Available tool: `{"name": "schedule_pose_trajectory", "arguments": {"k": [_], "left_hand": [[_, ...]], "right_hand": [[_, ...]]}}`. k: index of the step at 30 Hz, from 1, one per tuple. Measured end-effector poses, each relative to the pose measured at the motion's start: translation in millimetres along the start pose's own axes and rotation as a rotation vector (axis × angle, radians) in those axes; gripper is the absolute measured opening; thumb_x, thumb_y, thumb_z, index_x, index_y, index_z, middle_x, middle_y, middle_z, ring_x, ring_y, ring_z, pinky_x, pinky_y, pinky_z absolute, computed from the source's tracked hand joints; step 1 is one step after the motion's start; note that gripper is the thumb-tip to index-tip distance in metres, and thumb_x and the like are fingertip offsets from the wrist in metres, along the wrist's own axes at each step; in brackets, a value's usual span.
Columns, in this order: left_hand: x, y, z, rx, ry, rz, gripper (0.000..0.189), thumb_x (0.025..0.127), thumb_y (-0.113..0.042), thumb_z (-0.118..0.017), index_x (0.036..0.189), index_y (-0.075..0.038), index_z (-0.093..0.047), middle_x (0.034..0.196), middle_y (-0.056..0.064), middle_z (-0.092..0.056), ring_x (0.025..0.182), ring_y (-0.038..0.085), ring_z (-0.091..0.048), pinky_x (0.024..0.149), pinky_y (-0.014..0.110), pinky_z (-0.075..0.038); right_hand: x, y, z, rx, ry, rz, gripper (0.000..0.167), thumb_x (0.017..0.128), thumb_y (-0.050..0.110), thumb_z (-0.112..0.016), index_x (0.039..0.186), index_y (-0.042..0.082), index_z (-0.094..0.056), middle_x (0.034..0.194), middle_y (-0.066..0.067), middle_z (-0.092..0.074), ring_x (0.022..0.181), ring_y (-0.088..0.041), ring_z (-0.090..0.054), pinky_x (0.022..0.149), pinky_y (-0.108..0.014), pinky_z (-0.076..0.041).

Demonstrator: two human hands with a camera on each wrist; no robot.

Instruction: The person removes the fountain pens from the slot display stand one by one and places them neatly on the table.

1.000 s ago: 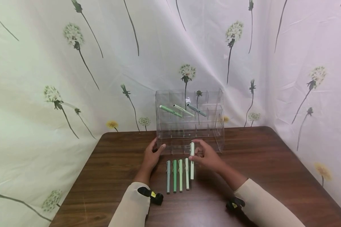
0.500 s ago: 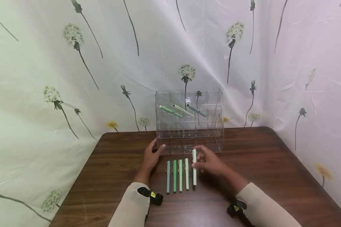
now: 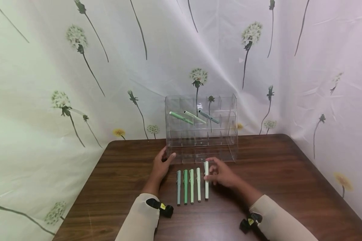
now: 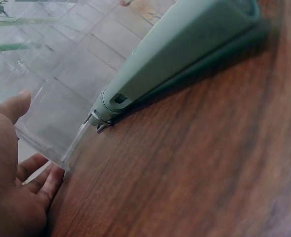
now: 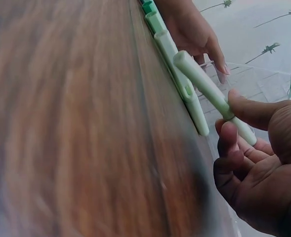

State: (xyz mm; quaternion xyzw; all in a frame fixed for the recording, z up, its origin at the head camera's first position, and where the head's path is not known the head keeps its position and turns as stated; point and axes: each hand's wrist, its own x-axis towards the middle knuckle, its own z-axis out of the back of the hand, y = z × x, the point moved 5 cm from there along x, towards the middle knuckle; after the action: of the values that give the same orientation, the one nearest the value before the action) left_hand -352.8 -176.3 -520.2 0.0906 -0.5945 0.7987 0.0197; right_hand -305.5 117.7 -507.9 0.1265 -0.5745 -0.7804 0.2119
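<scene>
My right hand [image 3: 222, 172] pinches a pale, whitish-green pen [image 3: 206, 190] with a clip between thumb and fingers. That pen [image 5: 204, 84] is at the right end of a row, low over the table; whether its end touches the wood I cannot tell. To its left lie a grey-blue pen [image 3: 178, 189], a green pen [image 3: 185, 189], a light green pen [image 3: 191, 189] and a paler pen [image 3: 198, 187], side by side. At the clear compartment organizer [image 3: 181, 146], my left hand [image 3: 162, 166] touches the lower left corner, fingers outside and thumb spread in front.
Across an upper tier of the organizer lean a green pen [image 3: 181, 118], a pale pen [image 3: 194, 117] and a grey-blue pen [image 3: 209, 117]. The brown wooden table [image 3: 117, 187] ends at a flower-patterned curtain [image 3: 123, 67] behind it.
The right hand has brought its pale pen down toward the front and slightly right, level with the row. My left hand has stayed at the organizer's corner.
</scene>
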Motion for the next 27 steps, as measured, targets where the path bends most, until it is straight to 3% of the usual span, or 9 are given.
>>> {"name": "schedule_pose_trajectory", "arguments": {"k": [8, 18, 27], "left_hand": [[-0.6, -1.5, -0.8, -0.012, -0.001, 0.001, 0.07, 0.105, -0.039, -0.075, 0.167, -0.019, -0.048, 0.157, 0.021, -0.062, 0.145, 0.041, -0.059, 0.121, 0.061, -0.044], [-1.5, -0.7, -0.9, 0.001, 0.001, -0.006, 0.07, 0.106, -0.038, -0.074, 0.167, -0.019, -0.046, 0.155, 0.021, -0.063, 0.144, 0.041, -0.058, 0.12, 0.062, -0.044], [0.1, 1.1, -1.4, 0.005, -0.004, -0.008, 0.069, 0.106, -0.037, -0.074, 0.167, -0.019, -0.047, 0.156, 0.022, -0.062, 0.142, 0.041, -0.06, 0.118, 0.061, -0.046]], "right_hand": [[0.5, -5, -4, -0.027, 0.013, 0.03, 0.079, 0.093, 0.003, -0.084, 0.156, -0.009, -0.038, 0.089, -0.01, -0.068, 0.06, -0.015, -0.06, 0.059, -0.03, -0.055], [3.8, -13, -6, -0.09, 0.027, -0.057, 0.074, 0.093, 0.015, -0.088, 0.152, -0.003, -0.046, 0.086, -0.003, -0.066, 0.061, -0.016, -0.059, 0.052, -0.026, -0.047], [11.9, -23, -7, -0.112, 0.038, -0.061, 0.072, 0.094, 0.015, -0.087, 0.152, -0.003, -0.049, 0.082, -0.001, -0.065, 0.061, -0.016, -0.059, 0.051, -0.028, -0.045]]}}
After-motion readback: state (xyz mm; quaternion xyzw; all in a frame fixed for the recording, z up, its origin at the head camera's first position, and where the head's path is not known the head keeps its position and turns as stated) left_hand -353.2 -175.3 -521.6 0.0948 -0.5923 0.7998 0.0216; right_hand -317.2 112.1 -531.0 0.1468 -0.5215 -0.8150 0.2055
